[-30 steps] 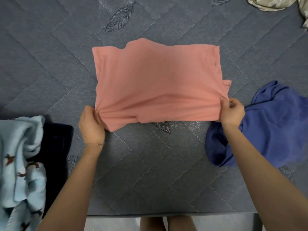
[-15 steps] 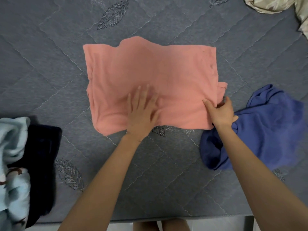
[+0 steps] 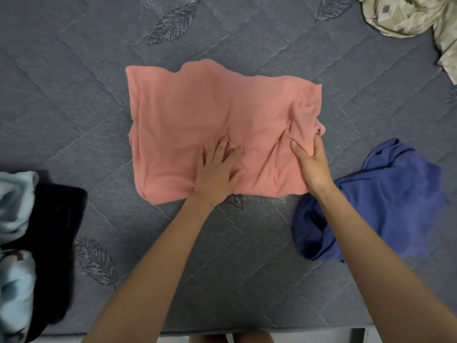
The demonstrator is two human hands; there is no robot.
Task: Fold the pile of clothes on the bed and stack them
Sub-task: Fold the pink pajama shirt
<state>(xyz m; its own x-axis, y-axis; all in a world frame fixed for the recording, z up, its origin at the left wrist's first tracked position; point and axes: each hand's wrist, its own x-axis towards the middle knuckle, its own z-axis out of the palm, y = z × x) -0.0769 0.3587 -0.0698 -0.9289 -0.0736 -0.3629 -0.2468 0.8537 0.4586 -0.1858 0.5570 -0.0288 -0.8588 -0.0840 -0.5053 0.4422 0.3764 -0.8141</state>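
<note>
Quilted bed [image 3: 74,95]: left hand [image 3: 215,179] flat on pink shirt [image 3: 197,115], right hand [image 3: 312,164] grip holds its right edge (blue garment [image 3: 395,206] just beside).

Light was soft, even and somewhat dim, with a cool grey cast. A faint shadow lay on the bed [image 3: 74,100] beside the dark cloth [image 3: 57,219]. The shirt [image 3: 210,115] at centre was sharpest; the blue cloth [image 3: 400,201] showed a smeared, blurred right edge. Quilting lines bowed toward the frame's edges, as a wide lens gives.
</note>
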